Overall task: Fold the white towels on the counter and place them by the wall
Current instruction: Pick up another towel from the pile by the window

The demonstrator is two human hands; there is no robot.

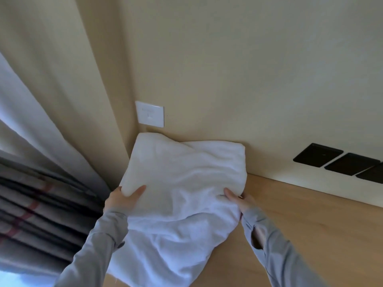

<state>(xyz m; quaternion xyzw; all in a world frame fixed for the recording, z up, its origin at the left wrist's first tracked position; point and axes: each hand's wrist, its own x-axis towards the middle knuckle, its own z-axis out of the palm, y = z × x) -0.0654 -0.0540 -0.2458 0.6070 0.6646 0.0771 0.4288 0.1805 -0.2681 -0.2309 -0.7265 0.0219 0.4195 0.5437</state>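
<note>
Left hand (122, 198) and right hand (240, 200) grip the folded white towel (182, 168). Push it flat against the far wall (248, 79), edges straight.

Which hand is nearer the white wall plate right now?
Left. The left hand grips the towel below the white wall plate; the right hand holds it farther right.

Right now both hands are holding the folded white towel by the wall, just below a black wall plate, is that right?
Not quite. In the head view the wall plate just above the folded white towel is white, not black; the black panels sit further right. The left hand and right hand do both hold the towel by the wall.
</note>
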